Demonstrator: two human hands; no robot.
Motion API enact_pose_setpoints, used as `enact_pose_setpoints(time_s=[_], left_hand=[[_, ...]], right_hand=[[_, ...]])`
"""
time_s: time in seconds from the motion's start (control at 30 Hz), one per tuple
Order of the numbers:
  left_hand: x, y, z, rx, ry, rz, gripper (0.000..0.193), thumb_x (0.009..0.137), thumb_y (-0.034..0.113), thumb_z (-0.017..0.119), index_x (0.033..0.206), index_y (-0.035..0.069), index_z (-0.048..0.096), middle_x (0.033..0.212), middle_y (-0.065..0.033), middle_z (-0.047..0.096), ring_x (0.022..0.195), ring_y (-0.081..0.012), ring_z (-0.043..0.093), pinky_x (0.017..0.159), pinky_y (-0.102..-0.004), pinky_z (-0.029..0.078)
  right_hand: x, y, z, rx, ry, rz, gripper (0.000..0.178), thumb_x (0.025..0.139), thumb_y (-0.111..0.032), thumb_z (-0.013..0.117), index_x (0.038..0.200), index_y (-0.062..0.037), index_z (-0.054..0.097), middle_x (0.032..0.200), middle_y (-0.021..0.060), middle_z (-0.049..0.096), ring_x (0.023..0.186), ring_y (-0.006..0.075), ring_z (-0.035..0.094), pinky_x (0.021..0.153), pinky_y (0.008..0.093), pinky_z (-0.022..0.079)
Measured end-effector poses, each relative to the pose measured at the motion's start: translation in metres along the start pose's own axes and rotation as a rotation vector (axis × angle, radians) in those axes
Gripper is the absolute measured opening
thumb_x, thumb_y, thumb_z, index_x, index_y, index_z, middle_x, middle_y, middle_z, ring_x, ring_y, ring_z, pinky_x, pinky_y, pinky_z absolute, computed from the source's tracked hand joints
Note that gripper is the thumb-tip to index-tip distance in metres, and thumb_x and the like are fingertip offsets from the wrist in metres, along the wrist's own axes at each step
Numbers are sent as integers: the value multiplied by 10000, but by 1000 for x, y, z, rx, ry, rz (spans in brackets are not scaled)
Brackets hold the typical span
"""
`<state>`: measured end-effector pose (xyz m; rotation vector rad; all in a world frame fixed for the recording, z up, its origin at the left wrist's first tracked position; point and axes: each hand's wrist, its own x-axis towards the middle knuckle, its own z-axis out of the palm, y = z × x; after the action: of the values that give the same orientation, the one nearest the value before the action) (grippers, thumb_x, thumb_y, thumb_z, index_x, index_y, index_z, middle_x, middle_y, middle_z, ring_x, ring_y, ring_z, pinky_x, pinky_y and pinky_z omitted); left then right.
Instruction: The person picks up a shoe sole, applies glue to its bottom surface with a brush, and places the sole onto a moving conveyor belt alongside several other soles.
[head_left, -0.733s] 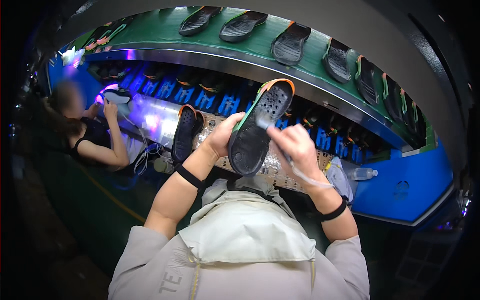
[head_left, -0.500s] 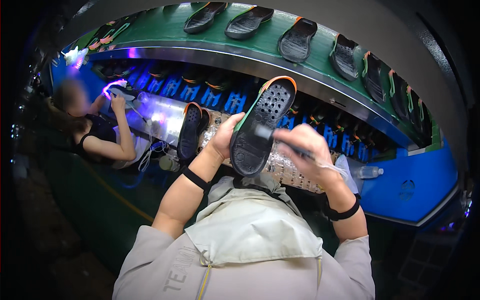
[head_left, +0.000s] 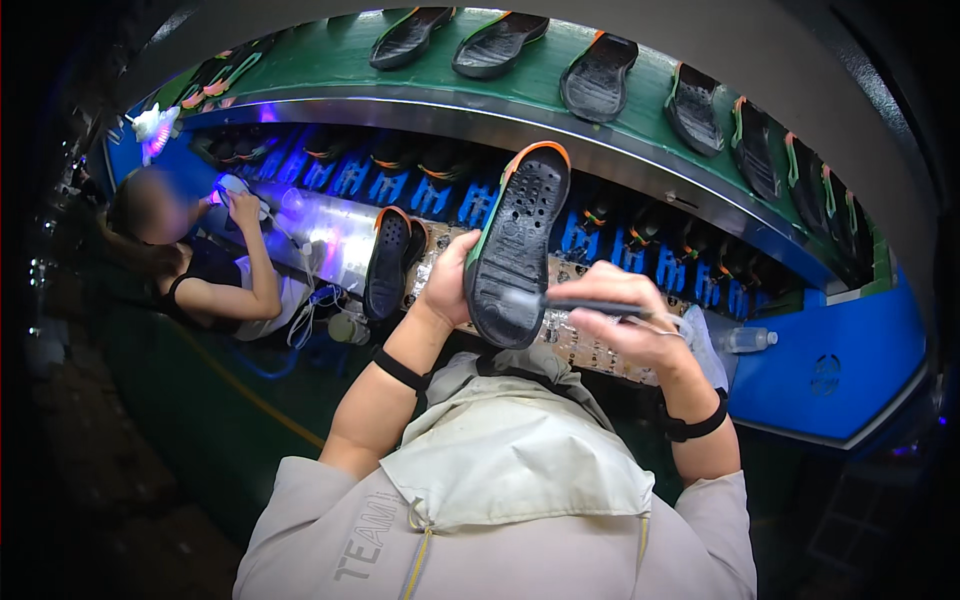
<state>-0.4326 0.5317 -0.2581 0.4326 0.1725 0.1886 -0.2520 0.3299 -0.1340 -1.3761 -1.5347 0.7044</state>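
Note:
My left hand [head_left: 450, 280] grips a black shoe sole [head_left: 518, 235] by its left edge, fingers hidden beneath it. The sole is tilted up with its hollow inner side facing me; small holes dot its far half, and an orange and green rim runs along its far end and left side. In my right hand [head_left: 637, 318] is a brush [head_left: 580, 303] with a dark handle, held between thumb and fingers. Its pale, motion-blurred tip is over the near half of the sole's inner face.
Another black sole [head_left: 386, 265] stands left of my left hand on the taped work surface [head_left: 575, 345]. Beyond, several soles lie on a green conveyor [head_left: 300, 75] above blue racks [head_left: 388, 188]. A clear bottle [head_left: 748, 340] lies at right. A co-worker [head_left: 225, 270] sits at left, handling a shoe.
The brush tip has moved from the sole's middle toward its near end. The sole has shifted slightly left and stands straighter. The co-worker's hands and shoe have also moved.

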Motion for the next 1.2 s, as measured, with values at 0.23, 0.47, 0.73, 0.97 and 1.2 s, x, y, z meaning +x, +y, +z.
enact_pose_setpoints(time_s=[0.23, 0.47, 0.73, 0.97, 1.2], left_hand=[[-22, -11, 20, 191, -111, 165, 817, 1049, 302, 697, 1716, 105, 268, 1578, -97, 549, 1438, -253, 571, 1215, -459, 466], [-25, -14, 26, 285, -6, 288, 905, 1032, 248, 753, 1739, 101, 207, 1536, -79, 551, 1393, -228, 593, 1188, -437, 492], [-30, -15, 14, 341, 16, 433, 1002, 1003, 187, 791, 1757, 73, 141, 1576, -89, 511, 1390, -213, 566, 1187, -384, 471], [-34, -13, 7, 489, 50, 514, 1013, 994, 163, 793, 1762, 76, 140, 1618, -83, 486, 1414, -208, 526, 1221, -373, 403], [-37, -12, 2, 338, 52, 447, 833, 1068, 213, 685, 1749, 87, 221, 1606, -69, 501, 1404, -188, 546, 1211, -383, 427]], right_hand=[[-21, 28, 21, 238, 478, 320, 243, 985, -131, 734, 1195, -33, 808, 1016, 31, 763, 918, 121, 659, 850, 275, 528], [-20, 23, 23, -34, 435, 378, 218, 953, -149, 771, 1136, -46, 828, 1024, 124, 789, 929, 236, 713, 853, 366, 556], [-25, 29, 16, -112, 373, 407, 230, 949, -131, 750, 1138, -17, 813, 1019, 108, 797, 957, 183, 714, 881, 336, 556], [-28, 36, 18, 17, 371, 472, 267, 944, -200, 763, 1109, 5, 808, 1023, 99, 802, 977, 182, 716, 921, 331, 560], [-37, 63, 22, -205, 468, 354, 229, 964, -150, 743, 1129, 1, 794, 971, 82, 777, 899, 165, 692, 852, 315, 549]])
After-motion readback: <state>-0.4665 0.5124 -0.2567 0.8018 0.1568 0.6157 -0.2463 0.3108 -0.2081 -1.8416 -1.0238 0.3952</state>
